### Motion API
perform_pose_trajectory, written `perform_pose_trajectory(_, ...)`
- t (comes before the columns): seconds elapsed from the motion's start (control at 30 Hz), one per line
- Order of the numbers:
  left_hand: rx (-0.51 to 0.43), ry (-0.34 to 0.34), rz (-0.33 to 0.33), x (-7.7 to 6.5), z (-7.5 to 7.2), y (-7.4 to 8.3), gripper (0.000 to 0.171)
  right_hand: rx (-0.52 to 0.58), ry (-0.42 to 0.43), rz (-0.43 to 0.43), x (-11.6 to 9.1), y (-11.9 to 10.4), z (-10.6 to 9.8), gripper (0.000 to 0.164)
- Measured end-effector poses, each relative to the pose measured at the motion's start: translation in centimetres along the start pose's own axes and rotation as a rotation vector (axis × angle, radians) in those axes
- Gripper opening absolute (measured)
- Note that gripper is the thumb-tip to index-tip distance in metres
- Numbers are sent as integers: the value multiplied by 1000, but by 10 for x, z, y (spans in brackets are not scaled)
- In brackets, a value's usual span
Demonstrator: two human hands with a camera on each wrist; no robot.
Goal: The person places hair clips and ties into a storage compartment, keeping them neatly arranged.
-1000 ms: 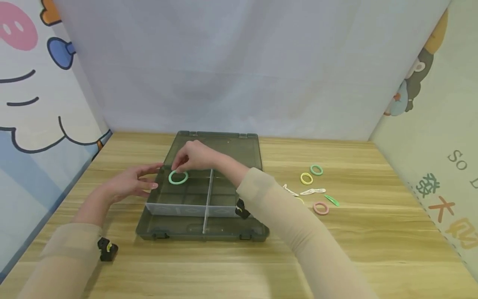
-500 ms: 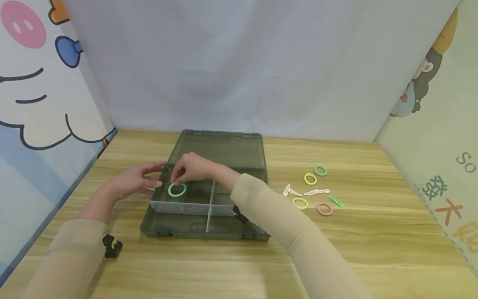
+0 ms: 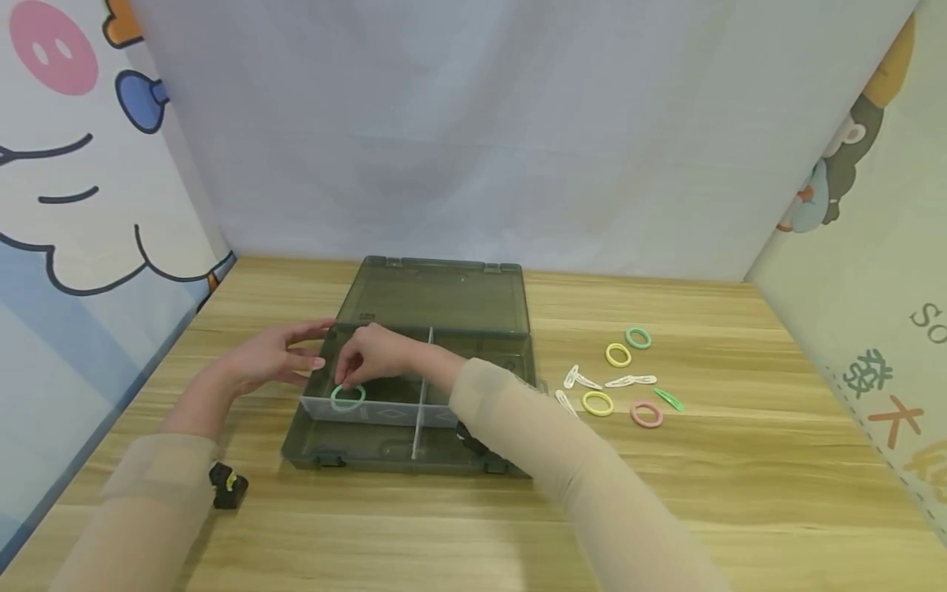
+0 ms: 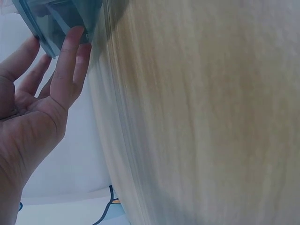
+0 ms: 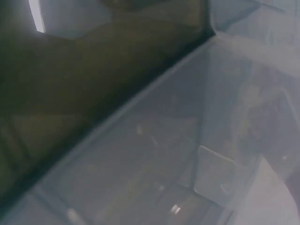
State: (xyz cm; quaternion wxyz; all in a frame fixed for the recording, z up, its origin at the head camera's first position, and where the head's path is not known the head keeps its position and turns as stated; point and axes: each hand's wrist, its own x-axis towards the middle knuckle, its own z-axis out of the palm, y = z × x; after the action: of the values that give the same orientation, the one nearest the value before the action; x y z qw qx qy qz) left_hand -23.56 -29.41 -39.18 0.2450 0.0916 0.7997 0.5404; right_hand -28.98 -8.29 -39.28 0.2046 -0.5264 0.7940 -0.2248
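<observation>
In the head view my right hand (image 3: 377, 358) pinches a mint-green hair tie (image 3: 348, 398) between thumb and fingertips. The ring is low in the left compartment of a smoky see-through storage box (image 3: 395, 467), by the pale front divider. My left hand (image 3: 266, 359) is at the box's left side, its fingers fairly straight and touching the wall. In the left wrist view the left hand (image 4: 44, 93) has its fingertips against the box (image 4: 61, 21). The right wrist view shows only clear box walls (image 5: 154, 140) close up; the hand is out of that picture.
The box lid (image 3: 444, 292) lies back behind it. On the wooden table to the right are yellow hair ties (image 3: 608, 404), a green one (image 3: 648, 343), a pink one (image 3: 634, 415), white hair clips (image 3: 630, 384) and a green clip (image 3: 669, 403). A curtain (image 3: 473, 148) hangs behind.
My right hand has lowered the mint-green hair tie toward the front of the left compartment. The left hand has stayed at the box's side. The head view has shifted slightly.
</observation>
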Motion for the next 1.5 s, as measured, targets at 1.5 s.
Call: perform_pose_trajectory(1.5,28,-2,-2,4,-1,-3,76,81,-50,-106,-94,-9,-74,21)
